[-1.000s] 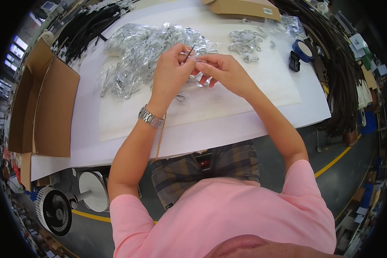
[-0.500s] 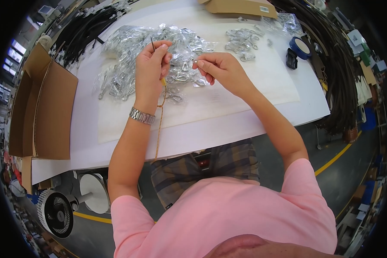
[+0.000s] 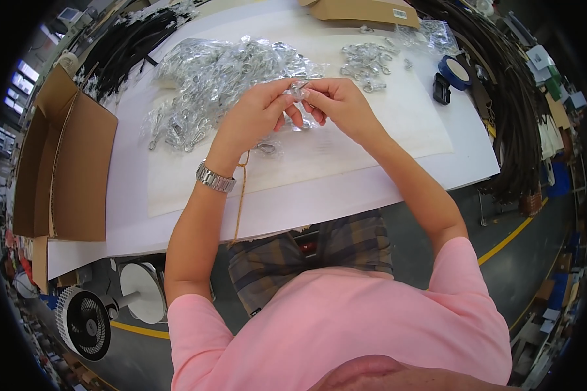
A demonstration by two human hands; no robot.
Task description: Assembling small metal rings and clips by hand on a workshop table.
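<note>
Both my hands meet over the near right side of a heap of silver snap hooks (image 3: 209, 75) in clear plastic bags. Closed fingers of my left hand (image 3: 257, 111) hold a thin pointed dark tool (image 3: 304, 85); only its tip shows, and its handle is hidden in the palm. An orange cord (image 3: 242, 195) hangs below that hand to the table's front edge. My right hand (image 3: 342, 104) pinches a small shiny piece (image 3: 297, 92) in clear wrap between thumb and forefinger, against the left fingertips. Its exact shape is too small to tell. One bagged hook (image 3: 266, 148) lies just below my left hand.
A smaller group of bagged hooks (image 3: 368, 58) lies to the right on the white table (image 3: 398, 179). Beyond it are blue tape (image 3: 455, 72) and a black object (image 3: 441, 89). An opened cardboard box (image 3: 85, 163) stands left. Dark strips (image 3: 518, 137) hang at the right edge.
My left hand has moved right and turned inward, bringing the dark tool to the small piece in my right hand. The right hand has barely moved.
</note>
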